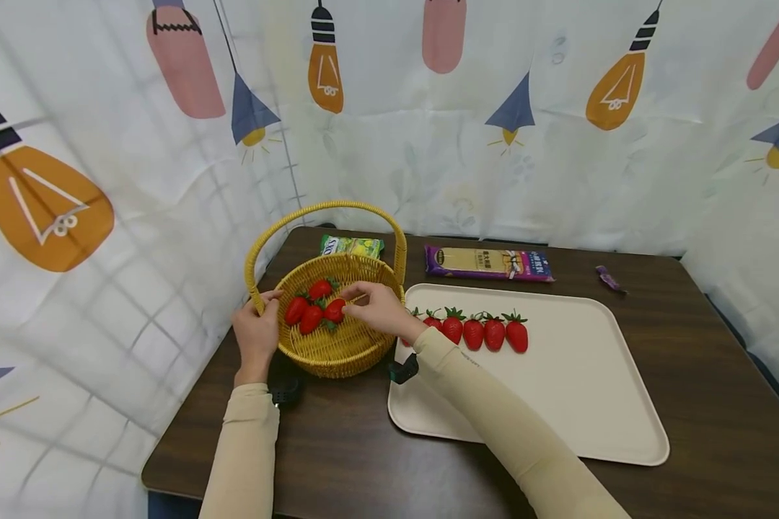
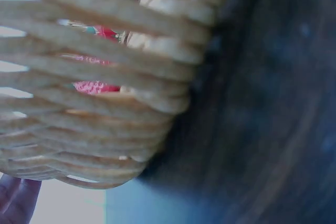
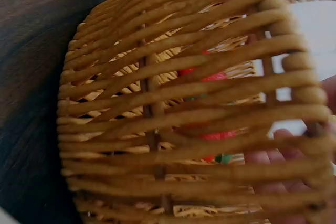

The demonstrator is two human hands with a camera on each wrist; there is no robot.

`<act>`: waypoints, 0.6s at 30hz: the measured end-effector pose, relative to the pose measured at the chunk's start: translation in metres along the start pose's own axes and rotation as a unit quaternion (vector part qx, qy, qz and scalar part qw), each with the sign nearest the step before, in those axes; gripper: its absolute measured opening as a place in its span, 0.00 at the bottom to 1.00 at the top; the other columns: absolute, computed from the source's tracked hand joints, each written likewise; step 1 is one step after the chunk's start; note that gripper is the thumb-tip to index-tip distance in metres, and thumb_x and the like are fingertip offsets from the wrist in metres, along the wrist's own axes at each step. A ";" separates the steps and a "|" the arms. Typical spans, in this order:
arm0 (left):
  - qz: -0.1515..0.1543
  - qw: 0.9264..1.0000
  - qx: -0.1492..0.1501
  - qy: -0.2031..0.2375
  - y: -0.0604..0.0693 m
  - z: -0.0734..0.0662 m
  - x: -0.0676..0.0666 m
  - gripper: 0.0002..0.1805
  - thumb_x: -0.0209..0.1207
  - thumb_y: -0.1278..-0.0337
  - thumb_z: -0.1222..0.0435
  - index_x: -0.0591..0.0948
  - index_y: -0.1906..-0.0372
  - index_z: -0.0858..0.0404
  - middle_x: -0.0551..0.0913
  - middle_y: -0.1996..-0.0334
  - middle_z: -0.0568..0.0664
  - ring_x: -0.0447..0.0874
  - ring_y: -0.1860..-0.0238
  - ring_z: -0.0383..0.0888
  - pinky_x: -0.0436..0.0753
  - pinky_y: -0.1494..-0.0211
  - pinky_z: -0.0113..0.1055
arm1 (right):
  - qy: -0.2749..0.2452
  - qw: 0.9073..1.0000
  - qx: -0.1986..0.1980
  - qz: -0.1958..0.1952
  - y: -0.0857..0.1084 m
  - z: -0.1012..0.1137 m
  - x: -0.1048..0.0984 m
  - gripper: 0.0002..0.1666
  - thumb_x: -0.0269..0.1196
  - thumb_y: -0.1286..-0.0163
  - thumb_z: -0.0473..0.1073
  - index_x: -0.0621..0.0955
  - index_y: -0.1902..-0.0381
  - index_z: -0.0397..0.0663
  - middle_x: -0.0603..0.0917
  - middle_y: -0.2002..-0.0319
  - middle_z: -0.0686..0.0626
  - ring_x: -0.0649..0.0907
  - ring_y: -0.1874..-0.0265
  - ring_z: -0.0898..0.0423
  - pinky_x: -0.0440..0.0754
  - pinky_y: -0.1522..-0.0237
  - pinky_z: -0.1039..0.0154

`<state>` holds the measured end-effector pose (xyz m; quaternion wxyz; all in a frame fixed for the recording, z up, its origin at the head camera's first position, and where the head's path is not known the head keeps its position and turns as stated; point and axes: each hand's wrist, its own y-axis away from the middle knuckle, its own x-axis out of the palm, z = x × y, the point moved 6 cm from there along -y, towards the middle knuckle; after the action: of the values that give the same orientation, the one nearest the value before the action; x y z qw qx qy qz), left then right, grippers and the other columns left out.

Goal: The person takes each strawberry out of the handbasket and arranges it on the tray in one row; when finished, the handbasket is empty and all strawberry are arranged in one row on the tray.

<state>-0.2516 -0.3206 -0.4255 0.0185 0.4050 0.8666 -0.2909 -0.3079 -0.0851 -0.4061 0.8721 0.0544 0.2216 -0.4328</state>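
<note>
A yellow wicker basket (image 1: 337, 364) with a tall handle holds several red strawberries (image 1: 311, 319). The left hand (image 1: 257, 335) grips the basket's left rim near the handle's base; in the left wrist view, its fingers (image 2: 20, 199) show beside the weave (image 2: 94, 145). Inside the basket, the right hand (image 1: 379, 310) pinches a strawberry (image 1: 335, 310) at the right of the group. Through the basket's weave (image 3: 199, 93), the right wrist view shows parts of that hand (image 3: 281, 182) and red fruit. A row of strawberries (image 1: 473, 334) lies on a cream tray (image 1: 532, 404), its left end partly behind the right forearm.
Behind the basket lies a green packet (image 1: 353, 246). A purple and yellow package (image 1: 489, 264) is behind the tray, with a small purple wrapped piece (image 1: 609, 279) to its right. A dark object (image 1: 287, 389) stands by the left wrist. Printed curtains surround the brown table (image 1: 337, 447).
</note>
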 end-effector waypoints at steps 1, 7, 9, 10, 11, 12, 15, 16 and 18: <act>0.003 1.000 -0.003 0.008 0.001 0.001 0.000 0.18 0.54 0.38 0.70 0.70 0.85 0.64 0.89 0.60 0.52 0.58 0.86 0.43 0.55 0.83 0.31 | -0.001 1.000 0.001 0.003 -0.002 0.000 0.002 0.21 0.62 0.30 0.43 0.79 0.42 0.41 0.81 0.45 0.41 0.83 0.52 0.49 0.81 0.55 0.61; 0.009 0.999 -0.013 0.029 0.001 0.003 0.002 0.17 0.54 0.37 0.70 0.71 0.83 0.66 0.88 0.58 0.54 0.57 0.86 0.41 0.57 0.82 0.30 | -0.030 0.999 0.030 -0.002 -0.014 -0.005 0.004 0.21 0.62 0.30 0.44 0.79 0.43 0.42 0.81 0.45 0.42 0.83 0.53 0.50 0.80 0.56 0.61; 0.010 0.999 -0.015 0.029 0.001 0.004 0.003 0.17 0.54 0.37 0.70 0.71 0.83 0.67 0.88 0.58 0.54 0.58 0.85 0.41 0.57 0.82 0.30 | -0.038 0.998 0.048 -0.007 -0.018 -0.009 0.004 0.20 0.62 0.31 0.44 0.80 0.43 0.43 0.81 0.47 0.45 0.83 0.55 0.52 0.80 0.57 0.61; 0.011 0.999 -0.016 0.028 0.001 0.004 0.003 0.16 0.54 0.37 0.69 0.72 0.82 0.68 0.88 0.58 0.54 0.59 0.85 0.41 0.57 0.81 0.30 | -0.042 0.997 0.056 -0.008 -0.020 -0.011 0.004 0.20 0.63 0.31 0.44 0.80 0.43 0.44 0.81 0.47 0.46 0.83 0.55 0.53 0.79 0.57 0.60; 0.010 0.999 -0.016 0.028 0.001 0.004 0.003 0.16 0.54 0.37 0.69 0.72 0.82 0.70 0.88 0.58 0.54 0.59 0.84 0.41 0.58 0.81 0.30 | -0.045 0.997 0.063 -0.008 -0.022 -0.012 0.005 0.20 0.63 0.31 0.45 0.80 0.43 0.45 0.81 0.47 0.47 0.83 0.56 0.53 0.79 0.57 0.59; 0.009 0.999 -0.017 0.026 0.001 0.004 0.003 0.16 0.54 0.37 0.69 0.72 0.82 0.70 0.88 0.58 0.53 0.60 0.84 0.41 0.58 0.81 0.30 | -0.047 0.997 0.066 -0.007 -0.024 -0.013 0.006 0.21 0.63 0.31 0.45 0.80 0.43 0.45 0.81 0.47 0.47 0.83 0.56 0.53 0.80 0.56 0.57; 0.005 1.000 -0.018 0.020 0.001 0.006 0.002 0.16 0.54 0.37 0.69 0.72 0.82 0.69 0.88 0.58 0.52 0.59 0.85 0.41 0.58 0.81 0.30 | -0.045 0.996 0.074 0.005 -0.031 -0.018 0.011 0.22 0.63 0.32 0.46 0.80 0.42 0.46 0.81 0.47 0.49 0.81 0.55 0.54 0.79 0.53 0.55; 0.004 1.000 -0.018 0.019 0.001 0.006 0.001 0.17 0.54 0.37 0.69 0.72 0.83 0.68 0.88 0.58 0.51 0.58 0.85 0.41 0.58 0.81 0.30 | -0.043 0.996 0.074 0.012 -0.032 -0.019 0.013 0.22 0.64 0.33 0.46 0.80 0.42 0.46 0.81 0.47 0.49 0.81 0.53 0.53 0.79 0.51 0.55; 0.003 1.000 -0.017 0.017 0.001 0.006 0.001 0.17 0.54 0.37 0.69 0.71 0.84 0.65 0.88 0.59 0.51 0.57 0.86 0.41 0.57 0.82 0.30 | -0.028 0.996 0.074 0.029 -0.035 -0.021 0.016 0.24 0.65 0.34 0.47 0.80 0.41 0.46 0.81 0.45 0.48 0.80 0.50 0.53 0.78 0.49 0.55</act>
<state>-0.2526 -0.3227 -0.4312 0.0119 0.4117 0.8706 -0.2692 -0.3339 -0.1129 -0.4284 0.8835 0.1131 0.1631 -0.4243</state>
